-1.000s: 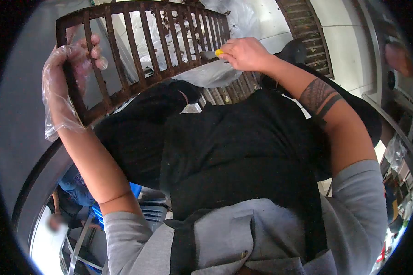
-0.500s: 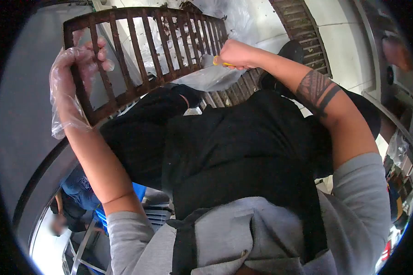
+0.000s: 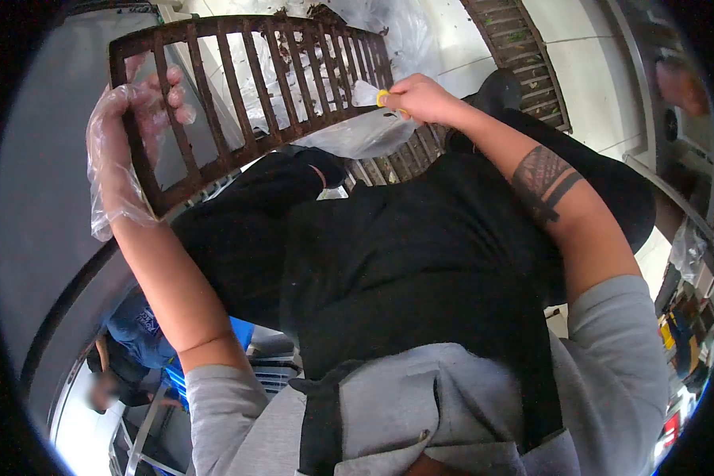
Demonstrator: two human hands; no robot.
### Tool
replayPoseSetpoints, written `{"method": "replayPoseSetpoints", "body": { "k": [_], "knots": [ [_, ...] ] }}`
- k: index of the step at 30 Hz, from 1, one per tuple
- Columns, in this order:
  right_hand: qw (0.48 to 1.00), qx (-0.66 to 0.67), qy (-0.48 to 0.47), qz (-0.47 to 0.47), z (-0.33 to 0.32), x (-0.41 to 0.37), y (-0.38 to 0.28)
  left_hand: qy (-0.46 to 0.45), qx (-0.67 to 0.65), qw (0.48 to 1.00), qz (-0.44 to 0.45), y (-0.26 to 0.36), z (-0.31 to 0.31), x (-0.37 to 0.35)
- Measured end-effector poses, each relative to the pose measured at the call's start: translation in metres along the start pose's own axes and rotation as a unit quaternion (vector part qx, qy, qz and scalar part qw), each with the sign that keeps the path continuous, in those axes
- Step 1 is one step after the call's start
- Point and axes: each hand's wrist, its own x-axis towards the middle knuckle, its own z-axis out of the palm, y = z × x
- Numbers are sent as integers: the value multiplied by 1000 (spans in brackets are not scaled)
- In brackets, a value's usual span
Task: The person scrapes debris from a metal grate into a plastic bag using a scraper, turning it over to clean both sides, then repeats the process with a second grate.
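A rusty brown metal grate (image 3: 250,147) is held up at a tilt across the upper left. My left hand (image 3: 139,107), in a clear plastic glove, is closed round its left end bar, with fingertips showing between the slats. My bare right hand (image 3: 422,99) is closed on the yellow handle of a scraper (image 3: 365,94). The scraper's pale blade lies against or just in front of the grate's right part; contact cannot be made out. Clear plastic sheeting (image 3: 373,135) with dark debris shows behind and below the grate.
Another slatted grate (image 3: 543,95) lies on the white tiled floor (image 3: 587,59) at the upper right. More slats (image 3: 401,163) show between my feet. A dark grey panel (image 3: 47,182) stands at the left. Another person (image 3: 123,361) is at the lower left.
My right hand has moved slightly up and to the right with the scraper, and its wrist has turned. My left hand and the held grate have barely moved.
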Motion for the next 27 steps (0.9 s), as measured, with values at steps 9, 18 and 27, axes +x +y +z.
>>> {"method": "replayPoseSetpoints", "body": {
  "k": [9, 18, 27],
  "knots": [
    [810, -477, 151, -306, -26, 35, -33, 0, 5, 1000, -13, 1, -1, 3],
    [759, -491, 87, -419, -38, 58, -44, 26, 15, 999, 14, 3, 13, -4],
    [738, -474, 94, -471, -38, 66, -35, -2, 38, 999, 12, 2, 4, -1]
  ]
}}
